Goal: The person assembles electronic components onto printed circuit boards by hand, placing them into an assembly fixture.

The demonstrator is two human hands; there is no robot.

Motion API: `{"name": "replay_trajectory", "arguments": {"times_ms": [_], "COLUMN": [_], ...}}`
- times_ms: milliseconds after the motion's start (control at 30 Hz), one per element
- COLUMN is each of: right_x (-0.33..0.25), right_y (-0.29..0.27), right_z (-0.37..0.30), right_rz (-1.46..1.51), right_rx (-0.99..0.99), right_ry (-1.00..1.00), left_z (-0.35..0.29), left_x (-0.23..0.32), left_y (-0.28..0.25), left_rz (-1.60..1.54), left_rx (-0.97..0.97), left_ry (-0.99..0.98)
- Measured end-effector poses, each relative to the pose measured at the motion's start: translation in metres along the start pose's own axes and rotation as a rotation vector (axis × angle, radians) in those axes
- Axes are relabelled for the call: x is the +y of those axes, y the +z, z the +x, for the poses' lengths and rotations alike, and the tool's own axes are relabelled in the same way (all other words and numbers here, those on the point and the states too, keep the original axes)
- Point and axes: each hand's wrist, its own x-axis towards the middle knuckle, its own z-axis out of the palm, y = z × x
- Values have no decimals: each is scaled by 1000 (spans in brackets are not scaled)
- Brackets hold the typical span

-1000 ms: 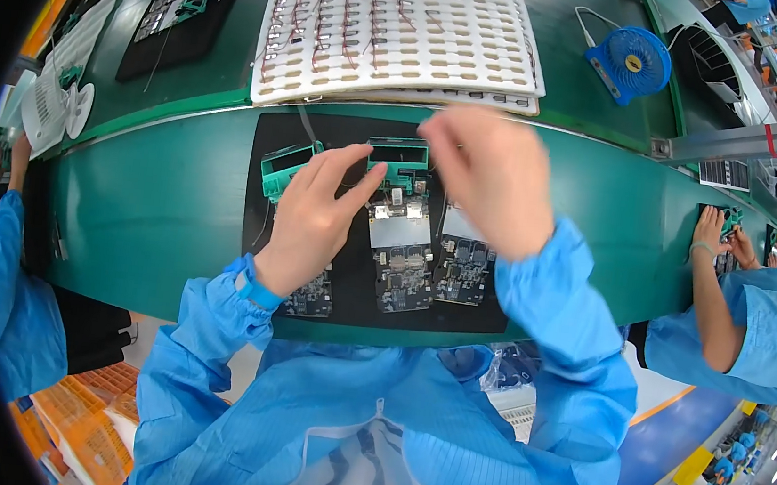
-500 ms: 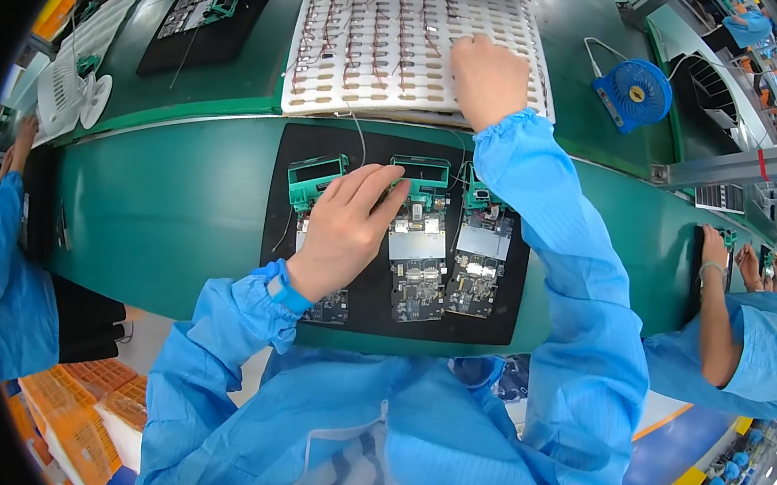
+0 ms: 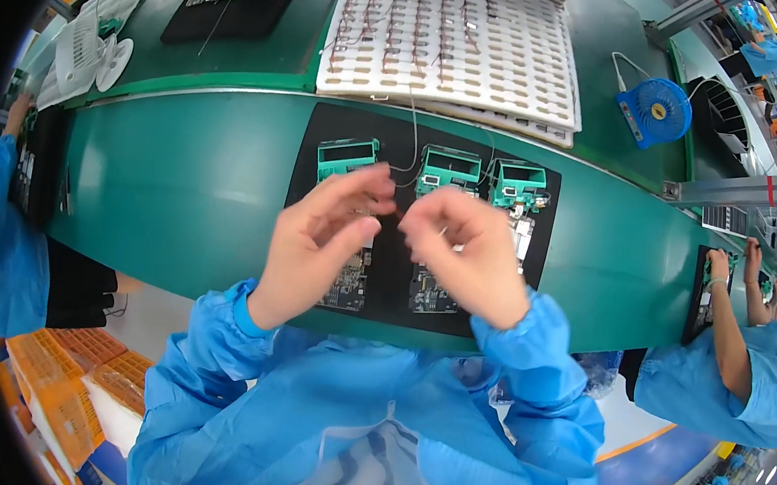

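My left hand [image 3: 324,241] hovers over the left circuit board [image 3: 347,286], fingers curved and apart, with nothing seen in it. Facing it, my right hand [image 3: 474,256] has thumb and fingers pinched together above the middle circuit board [image 3: 430,296]. A small dark reddish trace shows at the fingertips, but motion blur hides what it is. Three green frames [image 3: 450,166] stand in a row at the far ends of the boards, all on a black mat [image 3: 391,285]. The right circuit board [image 3: 522,236] is partly covered by my right hand.
Beyond the mat lies a white slotted tray [image 3: 518,90] with rows of thin dark wires, stacked on others. A blue fan [image 3: 655,112] stands at the far right, a white fan [image 3: 112,64] at the far left. Co-workers' arms [image 3: 731,316] are at both sides.
My right hand has come back from the tray to beside my left hand. My left hand has left the middle green frame and turned, its fingers apart. The view has shifted slightly.
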Motion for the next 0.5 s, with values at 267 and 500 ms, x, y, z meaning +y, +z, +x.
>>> {"name": "replay_trajectory", "arguments": {"times_ms": [267, 500], "right_x": [17, 27], "right_y": [44, 64], "right_z": [1, 25], "right_rz": [-13, -570], "right_rx": [113, 260], "right_ry": [-37, -295], "left_z": [-7, 15], "left_x": [-10, -13], "left_y": [-44, -45], "left_rz": [236, 664], "left_rx": [29, 272], "left_ry": [-39, 228]}}
